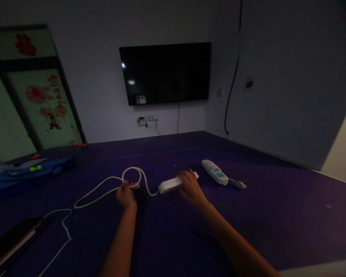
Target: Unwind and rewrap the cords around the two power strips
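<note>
A white power strip (170, 185) lies across the middle of the purple surface, and my right hand (191, 187) grips it from above near its right end. From its left end runs a white cord (147, 181), which loops up and over to the left. My left hand (127, 193) is closed around part of that looped cord; the fingertips are partly hidden. Right of my right hand rests a second white power strip (217, 173) with its cord wound around it, its plug (240, 185) sticking out to the right.
On the left lie blue cloth (43, 173) and a dark flat device (14, 236) with a thin white cable (65, 223). Small orange objects (79, 144) sit by the glass door. A television (167, 75) hangs on the far wall, and a black cable (233, 77) dangles at the right.
</note>
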